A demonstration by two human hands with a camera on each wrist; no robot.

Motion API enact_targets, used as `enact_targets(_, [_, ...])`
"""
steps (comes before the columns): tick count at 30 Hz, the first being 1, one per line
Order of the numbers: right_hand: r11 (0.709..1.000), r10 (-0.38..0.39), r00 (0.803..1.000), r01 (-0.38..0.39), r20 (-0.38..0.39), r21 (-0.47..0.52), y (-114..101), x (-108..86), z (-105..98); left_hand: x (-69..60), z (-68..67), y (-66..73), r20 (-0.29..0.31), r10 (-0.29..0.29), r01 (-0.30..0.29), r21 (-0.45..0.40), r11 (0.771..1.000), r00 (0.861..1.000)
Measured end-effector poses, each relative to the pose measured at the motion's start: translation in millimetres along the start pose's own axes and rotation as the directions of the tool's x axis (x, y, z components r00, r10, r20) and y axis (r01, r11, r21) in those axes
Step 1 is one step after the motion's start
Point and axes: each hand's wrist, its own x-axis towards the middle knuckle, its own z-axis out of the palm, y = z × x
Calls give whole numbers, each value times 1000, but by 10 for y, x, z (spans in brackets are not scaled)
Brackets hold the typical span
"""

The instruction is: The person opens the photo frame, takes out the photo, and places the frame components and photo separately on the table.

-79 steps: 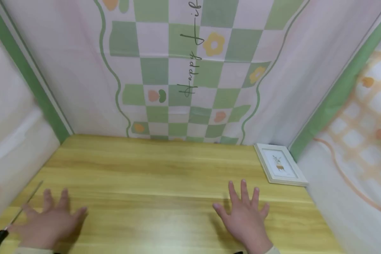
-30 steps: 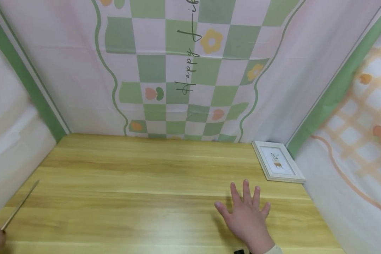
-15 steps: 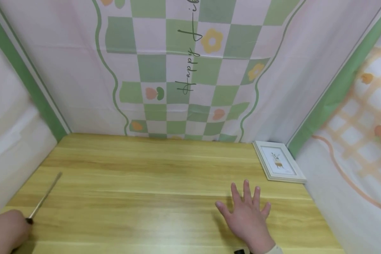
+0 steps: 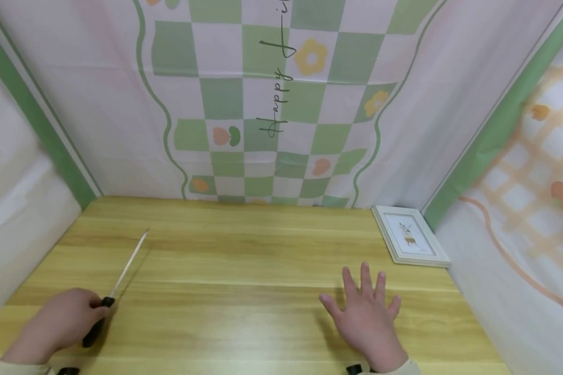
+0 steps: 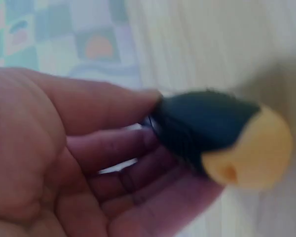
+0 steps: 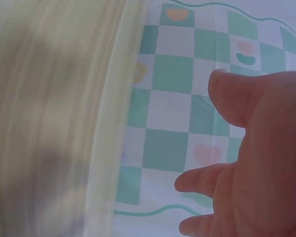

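My left hand pinches a screwdriver-like tool by its black handle, and its thin metal shaft points up and away to the right over the table. In the left wrist view the thumb and fingers of the left hand grip the dark handle, which has a yellow-orange end. My right hand has its fingers spread and straight, palm down at the table's right side, holding nothing. The right wrist view shows that hand with thumb and fingers apart.
A wooden table spans the lower view. A white picture frame lies at its back right corner. Behind stands a cloth with green checks, with more patterned cloth on the right and pale cloth on the left.
My left hand, empty and spread in the earliest frame, now holds the tool and has moved rightward with it from the table's left edge. The right hand has stayed nearly still.
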Motion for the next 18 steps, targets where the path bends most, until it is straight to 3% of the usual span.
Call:
enact_targets(2, [1000, -3, 1000, 3, -2, 4, -6, 6, -4, 24, 0, 128, 9, 54, -53, -46, 998, 999])
enact_targets(5, [1000, -3, 1000, 3, -1, 11, -22, 9, -11, 44, -16, 334, 29, 88, -83, -139, 987, 996])
enact_targets(9, [1000, -3, 1000, 3, 6, 14, -49, 14, -28, 54, -45, 600, -3, 138, -136, -211, 968, 990])
enact_targets(12, [1000, -5, 1000, 5, 4, 10, -58, 17, -40, 65, -22, 792, -38, 166, -170, -321, 932, 985])
enact_targets(18, [999, -22, 1000, 22, -5, 26, -79, 13, -62, 80, 53, 1163, -90, 242, -255, -493, 832, 966])
